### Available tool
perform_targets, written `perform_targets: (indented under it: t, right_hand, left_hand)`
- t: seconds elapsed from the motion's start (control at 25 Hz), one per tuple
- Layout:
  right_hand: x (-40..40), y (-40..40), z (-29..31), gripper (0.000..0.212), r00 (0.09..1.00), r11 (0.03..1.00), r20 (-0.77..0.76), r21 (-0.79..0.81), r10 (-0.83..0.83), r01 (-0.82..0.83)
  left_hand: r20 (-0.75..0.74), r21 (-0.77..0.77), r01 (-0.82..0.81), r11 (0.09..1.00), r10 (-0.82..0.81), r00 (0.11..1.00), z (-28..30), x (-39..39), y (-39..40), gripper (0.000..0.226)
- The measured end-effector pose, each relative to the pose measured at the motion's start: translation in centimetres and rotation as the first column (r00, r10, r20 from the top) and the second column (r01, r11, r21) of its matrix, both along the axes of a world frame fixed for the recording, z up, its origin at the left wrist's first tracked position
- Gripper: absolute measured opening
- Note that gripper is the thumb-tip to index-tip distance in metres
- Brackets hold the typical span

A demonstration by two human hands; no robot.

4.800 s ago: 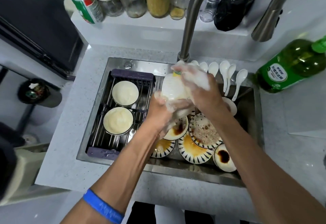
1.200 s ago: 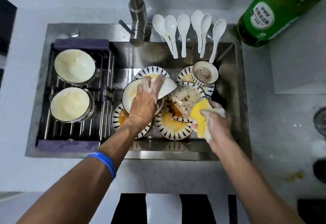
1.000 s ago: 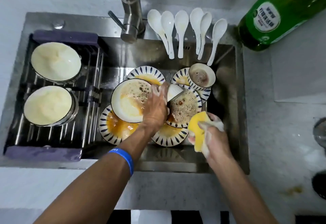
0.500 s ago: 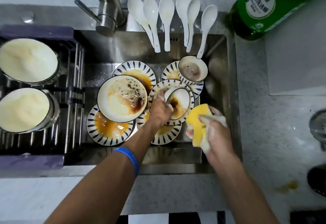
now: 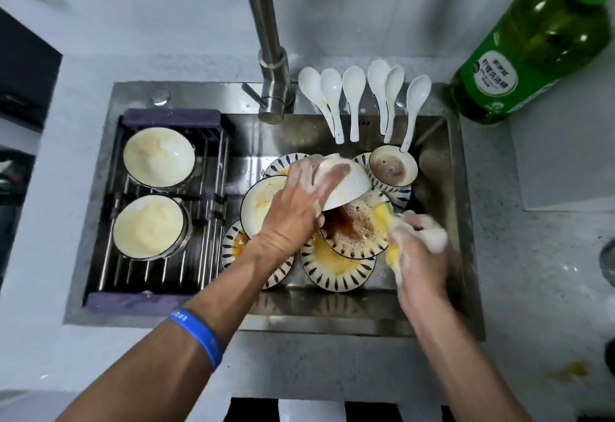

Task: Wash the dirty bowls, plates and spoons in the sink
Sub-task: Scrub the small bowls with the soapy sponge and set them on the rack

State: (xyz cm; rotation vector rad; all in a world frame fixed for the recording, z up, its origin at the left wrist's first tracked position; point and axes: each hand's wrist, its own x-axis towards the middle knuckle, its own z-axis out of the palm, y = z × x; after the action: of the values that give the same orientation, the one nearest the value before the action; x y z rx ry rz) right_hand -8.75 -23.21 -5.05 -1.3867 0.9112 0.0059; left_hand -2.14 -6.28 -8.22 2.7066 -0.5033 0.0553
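My soapy left hand point(image 5: 299, 202) grips a white bowl point(image 5: 349, 185), tipped over so its underside faces up, above the dirty plates. Brown liquid and foam sit in the blue-patterned plate point(image 5: 352, 238) just below it. My right hand point(image 5: 417, 248), covered in suds, squeezes a yellow sponge point(image 5: 382, 218) beside that plate. Several more patterned plates point(image 5: 336, 272) smeared with orange sauce lie stacked in the steel sink point(image 5: 442, 168). A small dirty bowl point(image 5: 392, 167) stands at the back right. Several white spoons point(image 5: 352, 99) lie along the sink's back rim.
A drain rack point(image 5: 166, 285) fills the sink's left side and holds two soapy bowls point(image 5: 159, 157), point(image 5: 149, 227). The tap point(image 5: 269, 55) rises at the back centre. A green detergent bottle point(image 5: 529, 52) stands on the counter at the right. Jars line the back shelf.
My left hand has lifted the small white bowl off the plates and turned it over, and its brown liquid now lies in the plate below. The right hand with the sponge has stayed alongside.
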Motion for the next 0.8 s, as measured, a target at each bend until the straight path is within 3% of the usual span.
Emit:
perform_targets:
  t: [0.04, 0.08, 0.12, 0.16, 0.2, 0.24, 0.28, 0.4, 0.52, 0.64, 0.72, 0.76, 0.8]
  right_hand:
    - [0.2, 1.4, 0.6, 0.026, 0.991, 0.988, 0.086, -0.123, 0.105, -0.094]
    - [0.4, 2.6, 1.0, 0.026, 0.953, 0.931, 0.167, -0.309, 0.254, -0.194]
    - [0.9, 3.7, 1.3, 0.022, 0.871, 0.792, 0.208, -0.545, 0.445, -0.274]
    - [1.5, 4.7, 1.5, 0.017, 0.749, 0.543, 0.136, -0.772, 0.649, -0.330]
    - [2.1, 5.7, 1.6, 0.016, 0.613, 0.268, -0.006, -0.896, 0.790, -0.355]
    - [2.6, 6.7, 2.3, 0.017, 0.531, 0.086, -0.148, -0.917, 0.834, -0.390]
    - [3.1, 7.2, 3.0, 0.016, 0.481, 0.000, -0.238, -0.896, 0.844, -0.443]
    - [3.8, 8.5, 6.1, 0.012, 0.507, 0.161, -0.242, -0.763, 0.827, -0.626]
    - [4.1, 9.5, 7.3, 0.015, 0.508, 0.109, -0.310, -0.763, 0.803, -0.637]
    - [3.5, 9.9, 8.0, 0.017, 0.500, 0.195, -0.225, -0.730, 0.837, -0.655]
    - [3.3, 10.3, 7.7, 0.019, 0.467, 0.020, -0.304, -0.821, 0.830, -0.570]
    - [3.2, 10.2, 7.5, 0.015, 0.418, -0.032, -0.325, -0.820, 0.848, -0.571]
    - [3.1, 10.0, 7.6, 0.014, 0.375, -0.025, -0.308, -0.801, 0.874, -0.598]
  left_hand:
    - [-0.085, -0.166, -0.084, 0.983, 0.071, 0.994, 0.7, -0.2, 0.6, 0.094]
    - [-0.223, -0.399, -0.222, 0.890, 0.140, 0.965, 1.4, -0.8, 1.0, 0.077]
    - [-0.370, -0.576, -0.376, 0.726, 0.179, 0.912, 2.4, -1.4, 1.2, 0.062]
    - [-0.481, -0.671, -0.501, 0.546, 0.194, 0.855, 3.6, -1.9, 1.2, 0.053]
    - [-0.526, -0.683, -0.563, 0.465, 0.222, 0.821, 4.6, -2.2, 1.6, 0.049]
    - [-0.550, -0.687, -0.586, 0.429, 0.221, 0.806, 5.2, -2.4, 2.1, 0.048]
    - [-0.573, -0.670, -0.615, 0.416, 0.237, 0.784, 5.5, -2.3, 2.3, 0.046]
    - [-0.667, -0.638, -0.705, 0.310, 0.235, 0.707, 6.9, -2.5, 2.8, 0.050]
    - [-0.714, -0.619, -0.742, 0.258, 0.209, 0.668, 8.0, -2.8, 3.4, 0.049]
    - [-0.753, -0.638, -0.757, 0.144, 0.092, 0.652, 8.8, -3.3, 3.8, 0.034]
    - [-0.756, -0.616, -0.754, 0.227, 0.101, 0.647, 8.9, -3.3, 4.3, 0.032]
    - [-0.747, -0.596, -0.752, 0.280, 0.150, 0.648, 8.6, -3.3, 4.6, 0.033]
    - [-0.745, -0.595, -0.754, 0.280, 0.162, 0.648, 8.7, -3.1, 4.7, 0.032]
